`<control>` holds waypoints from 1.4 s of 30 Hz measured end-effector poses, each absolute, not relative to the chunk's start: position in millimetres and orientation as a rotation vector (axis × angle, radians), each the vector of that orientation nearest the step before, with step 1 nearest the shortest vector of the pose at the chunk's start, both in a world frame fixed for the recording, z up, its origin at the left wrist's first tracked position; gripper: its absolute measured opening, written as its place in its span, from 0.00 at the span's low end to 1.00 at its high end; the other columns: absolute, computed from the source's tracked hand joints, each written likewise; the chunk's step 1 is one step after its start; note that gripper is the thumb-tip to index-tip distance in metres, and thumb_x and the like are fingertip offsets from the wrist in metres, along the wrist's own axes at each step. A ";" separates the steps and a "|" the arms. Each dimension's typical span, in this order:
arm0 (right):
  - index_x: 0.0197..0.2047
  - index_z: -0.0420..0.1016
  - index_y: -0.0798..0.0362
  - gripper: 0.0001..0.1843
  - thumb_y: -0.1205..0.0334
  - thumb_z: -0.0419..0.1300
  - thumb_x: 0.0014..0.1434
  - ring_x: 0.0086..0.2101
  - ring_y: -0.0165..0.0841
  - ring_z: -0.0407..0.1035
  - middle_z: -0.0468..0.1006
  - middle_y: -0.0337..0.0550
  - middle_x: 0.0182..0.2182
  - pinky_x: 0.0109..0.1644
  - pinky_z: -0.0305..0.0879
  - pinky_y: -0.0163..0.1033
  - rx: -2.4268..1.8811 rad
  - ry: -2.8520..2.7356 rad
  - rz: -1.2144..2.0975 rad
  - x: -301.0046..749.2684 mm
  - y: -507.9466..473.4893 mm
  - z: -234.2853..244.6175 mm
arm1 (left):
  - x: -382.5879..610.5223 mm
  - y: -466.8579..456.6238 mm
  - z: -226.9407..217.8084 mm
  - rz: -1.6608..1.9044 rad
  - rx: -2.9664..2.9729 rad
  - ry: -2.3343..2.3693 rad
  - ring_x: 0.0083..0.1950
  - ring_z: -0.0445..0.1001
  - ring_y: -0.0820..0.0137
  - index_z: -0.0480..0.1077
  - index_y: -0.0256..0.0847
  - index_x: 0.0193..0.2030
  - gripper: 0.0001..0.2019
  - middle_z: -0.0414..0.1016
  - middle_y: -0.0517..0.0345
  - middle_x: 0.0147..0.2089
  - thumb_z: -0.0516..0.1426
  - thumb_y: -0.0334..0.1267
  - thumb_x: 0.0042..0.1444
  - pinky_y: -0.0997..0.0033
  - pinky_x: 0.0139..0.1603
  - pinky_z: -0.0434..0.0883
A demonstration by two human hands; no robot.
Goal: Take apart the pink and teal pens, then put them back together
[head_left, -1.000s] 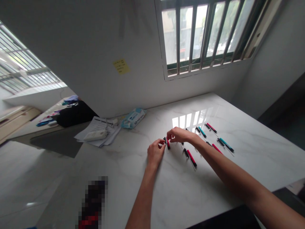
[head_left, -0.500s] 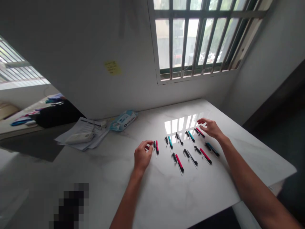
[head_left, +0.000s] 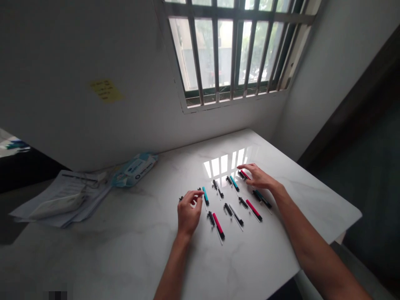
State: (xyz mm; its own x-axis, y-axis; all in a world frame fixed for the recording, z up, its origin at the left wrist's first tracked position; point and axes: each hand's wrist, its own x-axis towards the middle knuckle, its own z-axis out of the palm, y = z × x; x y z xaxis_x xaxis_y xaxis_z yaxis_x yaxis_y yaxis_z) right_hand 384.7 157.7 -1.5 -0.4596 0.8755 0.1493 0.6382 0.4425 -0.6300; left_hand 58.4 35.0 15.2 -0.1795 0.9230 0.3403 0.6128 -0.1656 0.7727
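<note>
Disassembled pens lie in two rows on the white table, each in parts: a coloured barrel, a black piece and a thin white refill. My left hand point(head_left: 189, 213) is at the left end of the back row, fingers curved and apart, its fingertips beside a teal pen barrel point(head_left: 205, 195); it hides part of another pen set. My right hand point(head_left: 261, 177) hovers at the right end, fingers spread, over a red pen barrel point(head_left: 245, 174) that it partly covers. In the front row are a red barrel point(head_left: 218, 225), a grey barrel point(head_left: 236, 214), another red barrel point(head_left: 253, 210) and a dark teal barrel point(head_left: 262, 198).
A blue-and-white wipes pack point(head_left: 135, 170) lies against the wall, beside papers point(head_left: 62, 200) with a white object on top. A yellow note point(head_left: 106, 90) sticks to the wall. Behind the table is a barred window point(head_left: 231, 58). Marble-patterned table point(head_left: 125, 250) surface extends leftward.
The view has turned to the right. My left hand has moved from the leftmost red pen to the teal one beside it. My right hand stays near the far-right red pen.
</note>
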 end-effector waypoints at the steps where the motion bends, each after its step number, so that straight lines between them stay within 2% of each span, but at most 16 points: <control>1: 0.68 0.70 0.45 0.42 0.77 0.60 0.50 0.64 0.41 0.63 0.75 0.46 0.61 0.68 0.64 0.48 -1.274 -2.235 0.701 382.4 157.6 -1.7 | 57.7 33.9 13.7 1.269 1.768 1.756 0.36 0.77 0.67 0.80 0.46 0.40 0.11 0.83 0.56 0.42 0.56 0.36 0.59 0.68 0.39 0.72; 7: 0.65 0.74 0.48 0.38 0.79 0.60 0.51 0.62 0.41 0.65 0.77 0.47 0.59 0.68 0.64 0.46 -1.305 -2.208 0.715 378.2 159.7 -5.1 | 55.3 26.4 12.5 1.311 1.756 1.737 0.37 0.76 0.67 0.80 0.46 0.40 0.10 0.81 0.57 0.42 0.56 0.36 0.61 0.68 0.40 0.72; 11: 0.62 0.76 0.47 0.33 0.76 0.62 0.54 0.59 0.42 0.68 0.79 0.45 0.57 0.66 0.65 0.50 -1.249 -2.163 0.614 380.9 160.6 0.6 | 61.3 23.9 11.4 1.310 1.739 1.696 0.39 0.77 0.67 0.80 0.46 0.41 0.10 0.81 0.56 0.42 0.56 0.36 0.62 0.68 0.41 0.72; 15: 0.62 0.74 0.47 0.29 0.70 0.66 0.58 0.58 0.45 0.68 0.78 0.46 0.56 0.64 0.66 0.55 -1.053 -2.107 0.489 349.1 143.7 17.1 | 67.8 22.9 9.8 1.330 1.505 1.612 0.41 0.80 0.66 0.79 0.43 0.44 0.10 0.82 0.54 0.44 0.60 0.45 0.63 0.68 0.44 0.76; 20: 0.63 0.73 0.44 0.29 0.68 0.68 0.59 0.56 0.43 0.71 0.77 0.47 0.56 0.60 0.71 0.50 -0.647 -2.252 0.678 276.6 94.1 30.1 | 72.0 23.9 6.9 1.311 1.296 1.434 0.42 0.83 0.64 0.76 0.41 0.48 0.18 0.83 0.50 0.46 0.65 0.52 0.59 0.68 0.42 0.79; 24: 0.66 0.70 0.43 0.32 0.67 0.69 0.60 0.51 0.38 0.75 0.77 0.46 0.55 0.54 0.73 0.43 -0.534 -2.278 0.826 256.5 78.6 28.2 | 69.4 26.2 2.6 1.281 1.226 1.351 0.39 0.83 0.64 0.73 0.40 0.43 0.19 0.82 0.52 0.40 0.68 0.51 0.53 0.68 0.39 0.79; 27: 0.65 0.71 0.44 0.33 0.64 0.73 0.58 0.53 0.39 0.74 0.78 0.46 0.57 0.56 0.73 0.44 -0.670 -2.245 0.782 274.7 99.0 23.3 | 64.4 28.0 -0.2 1.316 1.191 1.417 0.35 0.82 0.66 0.73 0.40 0.41 0.18 0.82 0.54 0.37 0.69 0.50 0.53 0.68 0.38 0.78; 30: 0.58 0.76 0.48 0.20 0.67 0.66 0.63 0.52 0.41 0.75 0.81 0.47 0.53 0.59 0.70 0.49 -1.043 -2.110 0.491 306.6 136.3 15.1 | 61.0 28.6 -0.6 1.364 1.238 1.487 0.40 0.82 0.66 0.76 0.40 0.42 0.14 0.83 0.53 0.41 0.66 0.48 0.56 0.67 0.43 0.78; 33: 0.53 0.80 0.50 0.16 0.69 0.66 0.61 0.49 0.43 0.75 0.83 0.47 0.49 0.58 0.70 0.51 -1.325 -2.076 0.317 334.4 168.3 2.9 | 60.9 27.3 1.3 1.367 1.340 1.543 0.45 0.82 0.65 0.77 0.42 0.42 0.11 0.83 0.53 0.43 0.65 0.46 0.58 0.68 0.46 0.77; 37: 0.50 0.82 0.50 0.15 0.67 0.67 0.60 0.44 0.40 0.78 0.85 0.46 0.44 0.54 0.72 0.45 -1.487 -2.096 0.348 347.4 182.4 -13.4 | 62.9 24.8 3.6 1.345 1.413 1.577 0.44 0.82 0.64 0.78 0.43 0.42 0.10 0.83 0.54 0.43 0.64 0.45 0.59 0.67 0.44 0.76; 42: 0.44 0.84 0.49 0.10 0.67 0.61 0.63 0.38 0.36 0.80 0.86 0.42 0.37 0.47 0.74 0.40 -1.433 -2.023 0.430 338.8 173.7 -12.6 | 63.4 23.8 4.3 1.357 1.425 1.602 0.44 0.81 0.64 0.78 0.43 0.42 0.09 0.83 0.54 0.42 0.64 0.45 0.59 0.67 0.43 0.75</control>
State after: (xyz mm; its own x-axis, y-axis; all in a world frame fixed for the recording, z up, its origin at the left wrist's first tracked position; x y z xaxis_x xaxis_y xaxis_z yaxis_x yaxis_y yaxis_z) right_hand 338.8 173.7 -12.6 -0.2234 0.9293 0.2941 0.7291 0.3596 -0.5824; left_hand 63.4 23.8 4.3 -0.2481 0.9502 0.1888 0.3422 -0.0963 0.9347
